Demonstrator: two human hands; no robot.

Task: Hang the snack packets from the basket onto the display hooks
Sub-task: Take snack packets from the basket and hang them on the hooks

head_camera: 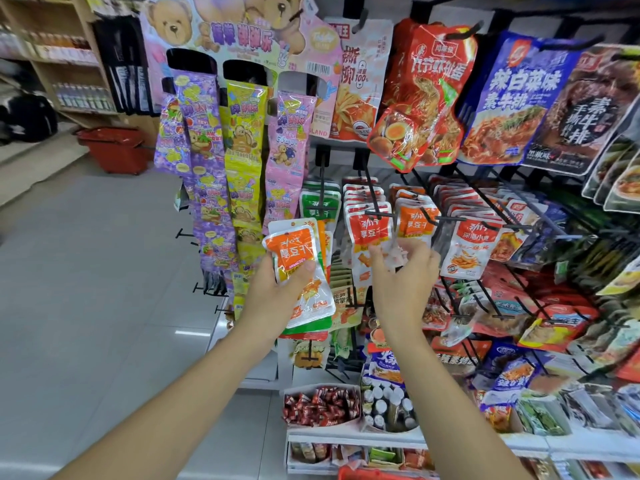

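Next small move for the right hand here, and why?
Probably push the orange-and-white foil packet fully back along the black wire hook, then release. The right hand seems to pinch its blurred lower end at the hook's front, and the left hand holds a stack of matching packets waiting.

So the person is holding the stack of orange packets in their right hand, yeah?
Not quite. The stack of orange packets is in the left hand, as the head view shows. The right hand is up at the display hooks, its fingers pinching the bottom of a hanging packet.
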